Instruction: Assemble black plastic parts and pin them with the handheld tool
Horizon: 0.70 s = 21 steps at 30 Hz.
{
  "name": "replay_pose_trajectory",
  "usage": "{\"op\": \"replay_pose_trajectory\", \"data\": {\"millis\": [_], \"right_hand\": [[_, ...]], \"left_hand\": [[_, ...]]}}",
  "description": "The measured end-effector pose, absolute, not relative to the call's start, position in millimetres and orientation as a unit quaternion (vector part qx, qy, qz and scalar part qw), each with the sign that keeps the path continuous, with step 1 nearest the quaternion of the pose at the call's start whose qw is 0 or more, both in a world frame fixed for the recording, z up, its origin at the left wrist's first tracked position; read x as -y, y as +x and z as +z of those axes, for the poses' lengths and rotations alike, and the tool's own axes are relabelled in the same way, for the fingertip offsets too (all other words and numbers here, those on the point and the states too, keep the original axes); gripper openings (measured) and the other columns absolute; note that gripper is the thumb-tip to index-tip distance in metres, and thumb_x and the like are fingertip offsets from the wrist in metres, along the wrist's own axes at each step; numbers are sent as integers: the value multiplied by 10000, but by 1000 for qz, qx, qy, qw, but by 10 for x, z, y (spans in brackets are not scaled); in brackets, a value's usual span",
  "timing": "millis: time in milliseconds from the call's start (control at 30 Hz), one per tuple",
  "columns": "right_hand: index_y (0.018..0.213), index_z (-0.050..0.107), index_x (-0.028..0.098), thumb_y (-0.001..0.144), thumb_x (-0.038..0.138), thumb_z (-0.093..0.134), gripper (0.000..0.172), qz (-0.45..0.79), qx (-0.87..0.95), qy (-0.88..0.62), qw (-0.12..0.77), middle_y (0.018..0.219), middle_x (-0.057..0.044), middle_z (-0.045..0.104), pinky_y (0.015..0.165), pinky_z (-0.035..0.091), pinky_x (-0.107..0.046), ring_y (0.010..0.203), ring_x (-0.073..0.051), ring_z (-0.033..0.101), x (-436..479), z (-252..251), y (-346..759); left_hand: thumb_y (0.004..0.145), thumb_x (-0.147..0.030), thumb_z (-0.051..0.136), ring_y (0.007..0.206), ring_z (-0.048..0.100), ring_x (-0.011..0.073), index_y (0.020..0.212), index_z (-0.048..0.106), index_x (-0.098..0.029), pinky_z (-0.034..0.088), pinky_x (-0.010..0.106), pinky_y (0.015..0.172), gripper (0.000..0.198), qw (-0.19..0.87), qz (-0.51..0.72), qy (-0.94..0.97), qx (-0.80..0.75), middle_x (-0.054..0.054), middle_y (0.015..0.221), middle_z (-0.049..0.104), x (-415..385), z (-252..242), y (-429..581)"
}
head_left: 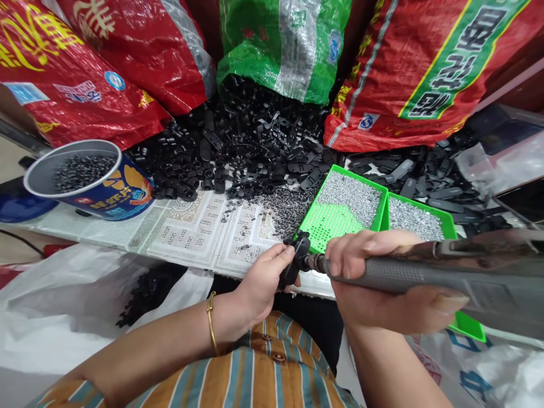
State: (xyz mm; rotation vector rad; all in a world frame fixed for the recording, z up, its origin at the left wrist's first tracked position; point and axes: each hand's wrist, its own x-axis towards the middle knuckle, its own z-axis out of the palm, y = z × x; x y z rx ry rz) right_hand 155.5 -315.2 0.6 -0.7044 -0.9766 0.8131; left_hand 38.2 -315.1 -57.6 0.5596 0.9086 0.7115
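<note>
My left hand (pixel 264 279) is closed on a small black plastic part (pixel 297 258), held just in front of the table edge. My right hand (pixel 382 280) is wrapped round the grey body of an electric screwdriver (pixel 429 266). The driver's tip touches the black part. A gold bangle sits on my left wrist. Right behind my hands stand two green trays (pixel 335 224) holding small silver screws.
A heap of black plastic parts (pixel 246 144) covers the back of the table, below red and green sacks (pixel 280 39). A round tin (pixel 89 181) of dark pieces stands at the left. White plastic bags (pixel 85 306) hang below the table edge.
</note>
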Motion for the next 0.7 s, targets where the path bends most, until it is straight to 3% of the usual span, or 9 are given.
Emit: {"op": "replay_pose_trajectory", "data": {"millis": [300, 500, 600, 700], "right_hand": [[713, 583, 196, 695, 488, 595, 293, 393, 465, -297, 735, 463, 34, 489, 406, 383, -289, 388, -132, 456, 3166, -68, 1554], [838, 585, 231, 725, 566, 539, 357, 407, 442, -319, 733, 464, 51, 475, 435, 368, -286, 387, -124, 444, 3218, 2, 1635], [915, 584, 252, 742, 603, 481, 405, 342, 440, -370, 743, 455, 53, 475, 455, 381, -299, 388, -127, 436, 3290, 126, 1847], [911, 591, 226, 731, 607, 476, 437, 207, 426, -449, 757, 459, 47, 470, 454, 384, -304, 394, -130, 433, 3319, 135, 2124]], "left_hand": [[793, -383, 514, 458, 479, 72, 726, 438, -180, 276, 177, 403, 227, 802, 319, 246, -441, -37, 581, 477, 3142, -561, 421], [790, -401, 507, 422, 464, 80, 721, 432, -185, 273, 178, 396, 238, 796, 289, 295, -443, -34, 505, 495, 3099, -609, 384], [795, -429, 491, 411, 440, 84, 738, 460, -179, 295, 191, 420, 258, 773, 257, 367, -449, -15, 484, 529, 3049, -565, 210], [751, -453, 533, 517, 527, 115, 783, 535, -160, 392, 220, 531, 295, 747, 204, 420, -473, 6, 563, 586, 2984, -469, -196]]}}
